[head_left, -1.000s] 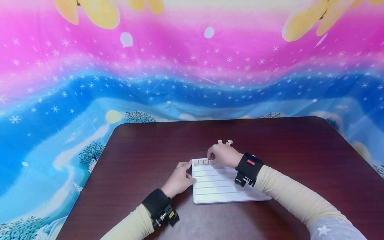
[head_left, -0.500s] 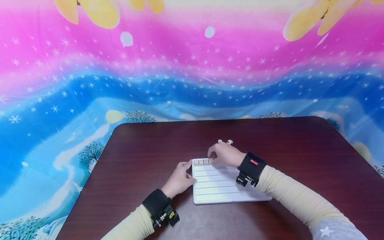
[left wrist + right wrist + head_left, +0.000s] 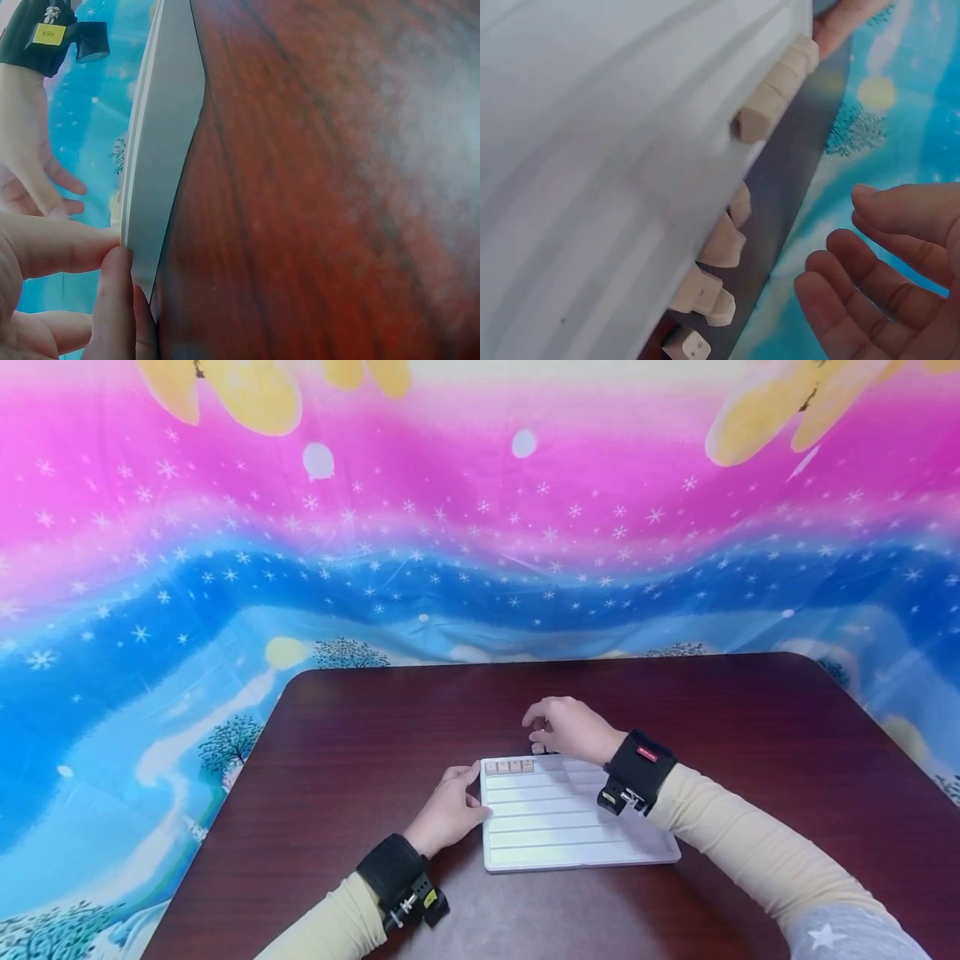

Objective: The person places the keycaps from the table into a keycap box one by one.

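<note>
A white tray (image 3: 570, 827) with raised ridges lies on the table. Several cream keycaps (image 3: 510, 767) sit side by side in its back row, at the left end. My left hand (image 3: 447, 810) holds the tray's left side by the rim, with thumb and fingertips on the edge in the left wrist view. Above the tray's back edge hovers my right hand (image 3: 573, 731), its fingers loosely bent and nothing between them in the right wrist view. Loose keycaps (image 3: 724, 240) lie behind the tray, near that hand; the tray hides part of them.
The dark red-brown table (image 3: 360, 727) extends around the tray on all sides. A printed cloth (image 3: 450, 552) with snowflakes and trees hangs behind the table's far edge.
My right hand has lifted off the back row and moved back past the tray's edge, its fingers spreading. A keycap it was pressing now sits in the row. My left hand has stayed put.
</note>
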`<action>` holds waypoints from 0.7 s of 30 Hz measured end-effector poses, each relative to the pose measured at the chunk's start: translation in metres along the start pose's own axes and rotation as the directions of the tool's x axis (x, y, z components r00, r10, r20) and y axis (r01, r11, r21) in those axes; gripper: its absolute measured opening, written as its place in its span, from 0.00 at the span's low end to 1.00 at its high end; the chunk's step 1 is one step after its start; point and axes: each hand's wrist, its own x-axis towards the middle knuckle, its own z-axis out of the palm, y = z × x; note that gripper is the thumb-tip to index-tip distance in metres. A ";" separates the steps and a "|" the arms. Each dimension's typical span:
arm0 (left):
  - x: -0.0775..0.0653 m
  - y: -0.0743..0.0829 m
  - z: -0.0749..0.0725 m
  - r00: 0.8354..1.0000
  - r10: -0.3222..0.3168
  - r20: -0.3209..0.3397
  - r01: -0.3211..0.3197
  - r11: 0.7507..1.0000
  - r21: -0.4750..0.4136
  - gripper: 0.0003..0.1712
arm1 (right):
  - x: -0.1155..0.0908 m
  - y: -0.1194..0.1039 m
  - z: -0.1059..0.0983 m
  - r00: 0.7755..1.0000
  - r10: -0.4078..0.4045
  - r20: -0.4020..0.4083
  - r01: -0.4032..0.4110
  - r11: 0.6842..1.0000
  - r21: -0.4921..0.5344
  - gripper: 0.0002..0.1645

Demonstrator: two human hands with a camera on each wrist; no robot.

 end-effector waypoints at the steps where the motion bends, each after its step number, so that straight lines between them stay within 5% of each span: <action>1: 0.000 0.000 0.000 1.000 -0.001 0.000 0.001 1.000 0.000 0.44 | 0.001 0.001 -0.002 1.000 0.002 -0.012 -0.002 1.000 0.012 0.14; 21: -0.001 0.001 -0.001 1.000 -0.004 -0.005 0.004 1.000 -0.002 0.43 | 0.007 0.046 -0.023 0.991 0.094 -0.100 -0.092 0.996 0.016 0.14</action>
